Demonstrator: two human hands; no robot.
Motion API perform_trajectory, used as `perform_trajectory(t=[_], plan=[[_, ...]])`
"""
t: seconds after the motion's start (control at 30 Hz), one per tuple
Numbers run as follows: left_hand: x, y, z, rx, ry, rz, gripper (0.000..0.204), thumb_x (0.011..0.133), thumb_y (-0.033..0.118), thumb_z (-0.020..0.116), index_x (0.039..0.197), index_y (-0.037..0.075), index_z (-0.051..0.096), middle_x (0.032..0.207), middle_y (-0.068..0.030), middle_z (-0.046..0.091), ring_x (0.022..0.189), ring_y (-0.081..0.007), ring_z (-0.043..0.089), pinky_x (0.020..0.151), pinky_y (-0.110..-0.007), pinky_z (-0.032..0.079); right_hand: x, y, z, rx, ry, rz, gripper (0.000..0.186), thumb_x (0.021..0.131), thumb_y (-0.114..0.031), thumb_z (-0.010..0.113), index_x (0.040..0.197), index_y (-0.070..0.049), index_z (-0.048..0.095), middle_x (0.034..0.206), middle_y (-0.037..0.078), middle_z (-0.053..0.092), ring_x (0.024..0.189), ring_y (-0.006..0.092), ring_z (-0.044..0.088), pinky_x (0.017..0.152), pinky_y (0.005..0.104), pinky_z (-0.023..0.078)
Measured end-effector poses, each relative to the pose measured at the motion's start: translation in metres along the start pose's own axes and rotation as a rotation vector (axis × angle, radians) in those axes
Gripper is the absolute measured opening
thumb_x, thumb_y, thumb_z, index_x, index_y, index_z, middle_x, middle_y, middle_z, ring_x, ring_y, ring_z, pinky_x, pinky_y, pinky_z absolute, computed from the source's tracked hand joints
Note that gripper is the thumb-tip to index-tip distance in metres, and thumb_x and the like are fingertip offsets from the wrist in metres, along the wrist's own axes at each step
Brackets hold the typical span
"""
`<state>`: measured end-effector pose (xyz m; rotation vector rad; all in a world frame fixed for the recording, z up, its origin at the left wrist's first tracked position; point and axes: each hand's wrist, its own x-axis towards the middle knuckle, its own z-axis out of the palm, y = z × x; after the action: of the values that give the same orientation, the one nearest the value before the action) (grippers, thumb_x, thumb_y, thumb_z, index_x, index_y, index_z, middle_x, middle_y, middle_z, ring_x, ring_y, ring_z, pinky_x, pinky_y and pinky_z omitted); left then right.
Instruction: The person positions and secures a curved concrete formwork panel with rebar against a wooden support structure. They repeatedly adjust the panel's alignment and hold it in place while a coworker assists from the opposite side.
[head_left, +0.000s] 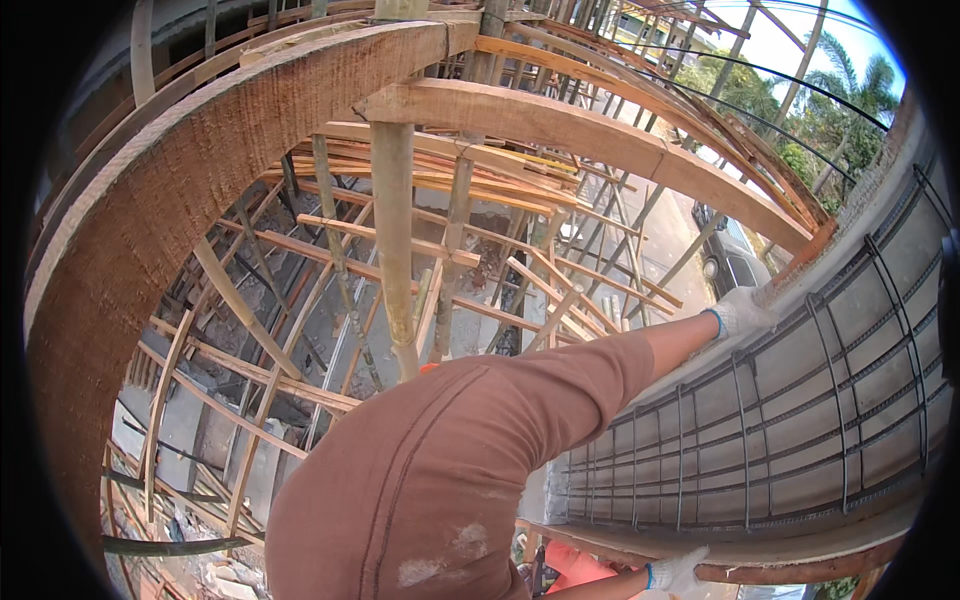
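Observation:
My left arm, in a brown sleeve, reaches right across the view. Its white-gloved left hand (745,312) is closed over the far edge of a concrete-lined trough form (850,225), beside the end of a timber beam (600,130). Lower down, my right hand (678,570), gloved in white with a blue cuff, grips the wooden board (800,571) along the trough's near side. Some of its fingers are hidden by the board. Between the hands, a cage of dark steel reinforcing bars (740,440) lies inside the trough.
A thick curved-looking timber beam (180,170) arches over the left. An upright bamboo pole (393,220) stands near the middle. Below are braces, poles and stacked planks (450,170). A dark vehicle (733,255) is parked on the ground beyond. Coral-coloured cloth (575,568) shows beneath my arm.

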<state>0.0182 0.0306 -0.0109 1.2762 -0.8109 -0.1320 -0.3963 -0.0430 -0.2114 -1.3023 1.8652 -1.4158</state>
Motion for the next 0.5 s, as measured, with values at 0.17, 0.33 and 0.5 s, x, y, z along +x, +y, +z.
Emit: perform_trajectory(t=[0.17, 0.33, 0.5], plan=[[0.005, 0.005, -0.011, 0.017, 0.072, 0.077, 0.044, 0.069, 0.034, 0.073, 0.097, 0.0, 0.069, 0.086, -0.0145, 0.071, 0.08, -0.0212, 0.067, 0.077, -0.034, 0.053, 0.05, 0.078, 0.056, -0.404, 0.43, -0.835, 0.059, 0.074, -0.064, 0.074, 0.083, -0.007, 0.063, 0.056, 0.016, 0.045, 0.047, 0.0384, 0.044, 0.098, 0.0839, 0.02], [0.002, 0.001, -0.011, 0.036, 0.077, -0.004, 0.048, 0.065, 0.035, 0.076, 0.095, -0.002, 0.07, 0.085, -0.017, 0.071, 0.079, -0.0237, 0.068, 0.075, -0.035, 0.054, 0.049, 0.081, 0.053, -0.291, 0.21, -0.662, 0.056, 0.073, -0.059, 0.076, 0.087, -0.006, 0.065, 0.064, 0.018, 0.055, 0.056, 0.04, 0.053, 0.097, 0.079, 0.026], [0.007, -0.01, -0.002, 0.056, 0.125, 0.019, 0.044, 0.064, 0.034, 0.081, 0.086, -0.003, 0.069, 0.077, -0.0147, 0.07, 0.074, -0.0174, 0.067, 0.068, -0.035, 0.053, -0.005, 0.038, 0.047, -0.244, 0.043, -0.745, 0.057, 0.074, -0.059, 0.076, 0.089, -0.005, 0.065, 0.068, 0.018, 0.056, 0.059, 0.0395, 0.054, 0.096, 0.076, 0.028]])
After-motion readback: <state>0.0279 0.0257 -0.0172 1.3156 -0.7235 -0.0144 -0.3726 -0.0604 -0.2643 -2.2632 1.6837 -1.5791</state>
